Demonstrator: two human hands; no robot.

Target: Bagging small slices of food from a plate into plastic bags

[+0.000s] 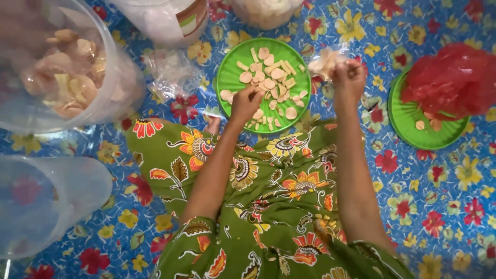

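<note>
A round green plate [233, 62] lies on the flowered mat in front of me, covered with several pale crackers and stick-shaped chips [268, 77]. My left hand [247, 102] is over the plate's near edge, its fingers pinched on a few of the crackers. My right hand [347, 77] is just right of the plate and holds a small clear plastic bag [324, 61] with crackers inside. My lap in green flowered cloth fills the bottom middle.
A second green plate [413, 129] at the right carries a crumpled red plastic bag [452, 80] and a few crackers. A big clear tub of crackers [67, 67] stands at the top left, an empty clear container [41, 201] at the lower left, more bags [173, 72] and containers along the top.
</note>
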